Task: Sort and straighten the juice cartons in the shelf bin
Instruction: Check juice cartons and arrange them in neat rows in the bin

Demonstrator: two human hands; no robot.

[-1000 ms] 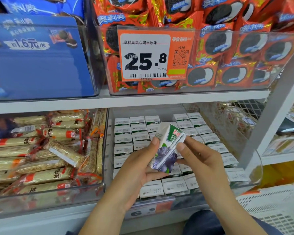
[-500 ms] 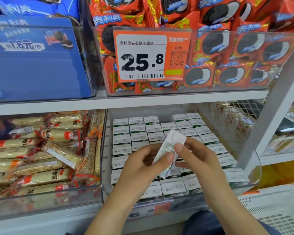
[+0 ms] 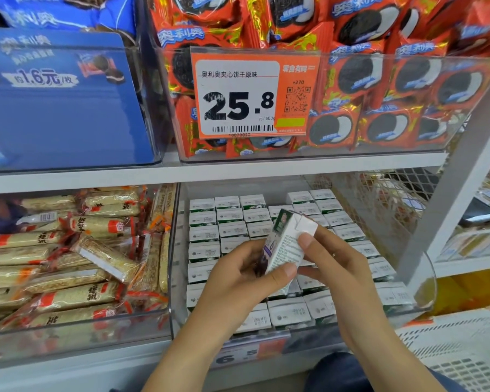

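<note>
A small white and green juice carton point(image 3: 287, 241) with a purple fruit picture is held tilted above the clear shelf bin point(image 3: 176, 278). My left hand point(image 3: 244, 275) grips its lower part, thumb across its printed side. My right hand point(image 3: 337, 267) pinches its upper right corner. Several more juice cartons point(image 3: 229, 219) stand upright in rows inside the bin, white tops up. Those under my hands are hidden.
A clear bin of wrapped grain bars point(image 3: 68, 256) stands to the left. Above are bins of red cookie packs point(image 3: 379, 80) and a blue cookie box point(image 3: 54, 103), with an orange price tag point(image 3: 252, 94). A white shelf post point(image 3: 458, 188) and white basket point(image 3: 464, 355) are at right.
The carton has been turned in my hands: its purple fruit face was toward me, now its white printed side faces me. Both hands stay above the bin.
</note>
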